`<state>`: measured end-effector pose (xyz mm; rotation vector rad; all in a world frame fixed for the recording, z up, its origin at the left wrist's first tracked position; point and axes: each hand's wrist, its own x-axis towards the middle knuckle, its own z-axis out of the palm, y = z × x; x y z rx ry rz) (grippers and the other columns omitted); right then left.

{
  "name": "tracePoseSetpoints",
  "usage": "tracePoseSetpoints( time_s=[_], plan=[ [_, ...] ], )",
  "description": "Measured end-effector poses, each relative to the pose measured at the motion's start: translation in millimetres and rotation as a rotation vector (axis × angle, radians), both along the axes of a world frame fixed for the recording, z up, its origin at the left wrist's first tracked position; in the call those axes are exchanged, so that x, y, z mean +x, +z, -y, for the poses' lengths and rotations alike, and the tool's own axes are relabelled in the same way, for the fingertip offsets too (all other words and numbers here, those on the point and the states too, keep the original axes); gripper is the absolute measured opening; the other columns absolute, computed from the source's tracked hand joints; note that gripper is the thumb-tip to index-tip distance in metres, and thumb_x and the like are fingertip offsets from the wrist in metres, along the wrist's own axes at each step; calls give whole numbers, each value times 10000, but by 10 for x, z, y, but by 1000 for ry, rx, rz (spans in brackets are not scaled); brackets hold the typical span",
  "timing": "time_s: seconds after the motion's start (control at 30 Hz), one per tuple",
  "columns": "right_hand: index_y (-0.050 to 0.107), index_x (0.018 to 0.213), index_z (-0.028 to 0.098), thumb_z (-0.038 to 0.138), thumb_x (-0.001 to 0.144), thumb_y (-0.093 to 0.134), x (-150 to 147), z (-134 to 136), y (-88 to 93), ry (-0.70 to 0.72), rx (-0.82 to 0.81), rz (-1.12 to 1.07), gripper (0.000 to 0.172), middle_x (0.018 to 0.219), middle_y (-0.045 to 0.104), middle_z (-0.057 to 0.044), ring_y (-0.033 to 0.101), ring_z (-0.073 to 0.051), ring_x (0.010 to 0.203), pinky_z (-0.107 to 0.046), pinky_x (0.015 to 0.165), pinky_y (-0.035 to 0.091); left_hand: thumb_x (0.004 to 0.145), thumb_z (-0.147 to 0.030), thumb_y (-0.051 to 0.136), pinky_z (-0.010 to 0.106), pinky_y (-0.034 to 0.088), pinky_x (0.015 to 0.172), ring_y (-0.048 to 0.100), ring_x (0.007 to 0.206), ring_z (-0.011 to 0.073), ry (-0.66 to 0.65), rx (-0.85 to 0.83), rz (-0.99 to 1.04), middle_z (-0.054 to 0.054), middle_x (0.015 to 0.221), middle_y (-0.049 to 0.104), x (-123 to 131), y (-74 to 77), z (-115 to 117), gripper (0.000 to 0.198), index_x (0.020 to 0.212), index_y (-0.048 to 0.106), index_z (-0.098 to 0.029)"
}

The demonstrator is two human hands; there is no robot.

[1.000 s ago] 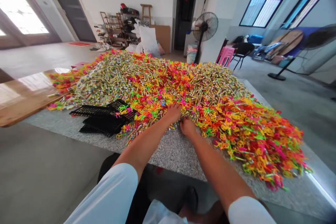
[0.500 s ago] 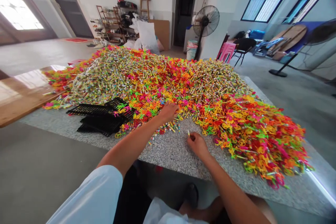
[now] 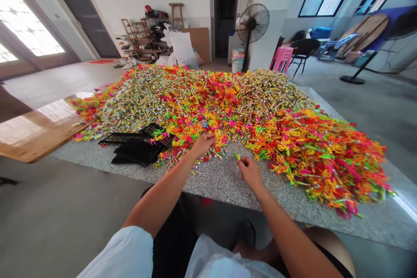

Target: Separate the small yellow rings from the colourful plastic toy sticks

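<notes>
The right hand (image 3: 250,170) pinches a small yellow-green piece (image 3: 236,155) between thumb and fingertips, the grip narrow, and holds it just above the bare speckled top of a stone table (image 3: 221,184), a little short of the front edge of the heap. The left hand (image 3: 203,142) lies palm down at that edge, its fingers curled in among loose pieces; whether it grips any of them cannot be told. Both forearms stretch out from white short sleeves at the bottom of the view.

Before the hands, a heap of bright plastic pieces (image 3: 228,95) covers most of the table: pink, orange, yellow and green loops towards the right and the middle, small striped sticks packed thick at the left and the back. A stack of black trays (image 3: 137,150) lies flat on the table just left of the left hand, a few coloured loops resting on it. A wooden board (image 3: 35,132) adjoins the table's left end.

Farther back in the room, a standing fan (image 3: 253,23) faces the table, with a pink stool (image 3: 282,57) and a black chair (image 3: 304,47) to its right. Shelves (image 3: 137,39) and white sacks (image 3: 180,47) stand against the far wall.
</notes>
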<state>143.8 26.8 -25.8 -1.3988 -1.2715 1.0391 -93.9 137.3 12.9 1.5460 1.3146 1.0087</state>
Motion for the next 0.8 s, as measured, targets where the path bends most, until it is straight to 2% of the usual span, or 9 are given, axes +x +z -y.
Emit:
tracePoseSetpoints(
  time_s=[0.13,0.23,0.3,0.37,0.43,0.5,0.6,0.7,0.8],
  plan=[
    [595,763,251,472,805,661,-68,23,86,29,-45,-77,235,540,529,49,467,-146,422,-267,405,381,773,-361,690,307,496,821,625,955,208,157,261,-209,39,880,660,63,-53,190,174,750,675,-189],
    [571,811,249,455,791,679,-104,40,149,54,-52,-185,233,550,539,57,471,-136,428,-263,407,400,819,-360,636,310,503,777,636,873,199,242,190,-143,36,810,643,122,-44,335,185,755,648,-187],
    [553,873,249,468,776,708,-122,60,229,69,-46,-294,286,646,615,38,493,-129,459,-261,418,418,847,-371,602,295,508,712,636,764,172,205,57,2,14,752,626,173,-23,455,193,800,619,-185],
    [538,925,251,492,763,735,-135,86,343,82,-35,-397,351,792,683,5,527,-124,507,-261,440,443,862,-369,592,281,515,672,646,716,151,110,-49,176,8,784,650,236,15,590,187,919,600,-191],
    [539,953,256,507,759,746,-143,118,471,103,-24,-457,379,885,704,-14,544,-123,540,-264,459,461,860,-371,614,271,515,628,646,656,140,0,-109,254,4,778,664,306,74,724,224,997,572,-199],
    [554,982,263,509,779,734,-148,153,589,125,8,-470,367,915,705,-16,545,-124,554,-267,472,465,847,-382,649,253,486,565,609,558,131,-75,-113,194,-16,677,635,373,148,837,241,976,566,-196],
    [577,1013,271,506,815,711,-146,205,714,124,66,-409,335,902,699,-13,525,-119,548,-266,482,449,851,-406,657,221,404,494,517,477,101,-102,-5,25,-45,584,562,455,249,940,230,901,597,-190],
    [616,1018,261,515,817,715,-113,237,764,76,52,-250,339,829,676,-10,509,-119,546,-261,490,417,857,-415,654,212,364,492,465,505,82,-120,92,-58,-44,610,536,503,301,969,233,845,627,-183],
    [659,994,236,534,823,709,-29,233,754,35,56,-139,347,745,638,-9,499,-127,545,-254,467,371,848,-404,663,210,374,506,455,545,82,-141,88,-55,-39,627,512,508,320,965,240,793,620,-174]
  ],
)
